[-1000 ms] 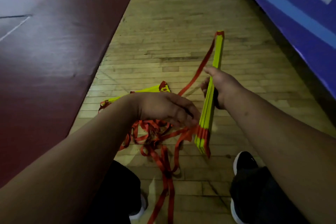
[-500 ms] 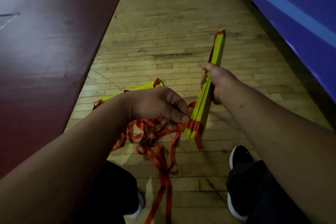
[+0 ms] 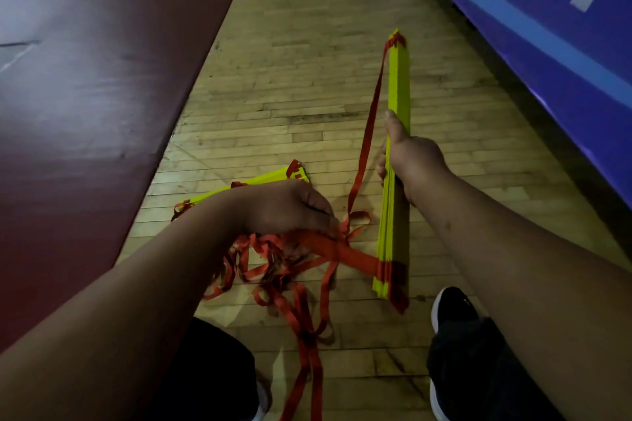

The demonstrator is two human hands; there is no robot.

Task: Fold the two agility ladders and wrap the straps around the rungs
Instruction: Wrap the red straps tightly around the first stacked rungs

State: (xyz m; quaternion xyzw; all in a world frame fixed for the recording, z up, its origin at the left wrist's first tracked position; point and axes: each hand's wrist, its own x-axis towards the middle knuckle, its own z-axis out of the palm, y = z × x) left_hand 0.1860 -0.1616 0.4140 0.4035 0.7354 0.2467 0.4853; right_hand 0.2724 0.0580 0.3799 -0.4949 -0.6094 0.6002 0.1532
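Observation:
My right hand [image 3: 408, 161] grips the middle of a stacked bundle of yellow ladder rungs [image 3: 398, 85], held lengthwise above the floor. Red straps [image 3: 345, 255] run from the bundle's near end to my left hand [image 3: 290, 207], which is closed on them and pulls them taut to the left. One red strap [image 3: 367, 133] hangs from the bundle's far end down to my left hand. Loose red straps [image 3: 301, 318] lie tangled on the floor below. A second folded yellow ladder [image 3: 270, 178] lies on the floor behind my left wrist, partly hidden.
Wooden plank floor [image 3: 307, 61] runs ahead. A dark red mat [image 3: 85, 79] borders the left side. A blue padded wall [image 3: 547, 27] slants along the right. My two black shoes [image 3: 451, 309] stand at the bottom, near the loose strap ends.
My left hand has pulled the straps away from the bundle's near end, stretching them taut. The bundle in my right hand has turned more upright in the view and shifted right.

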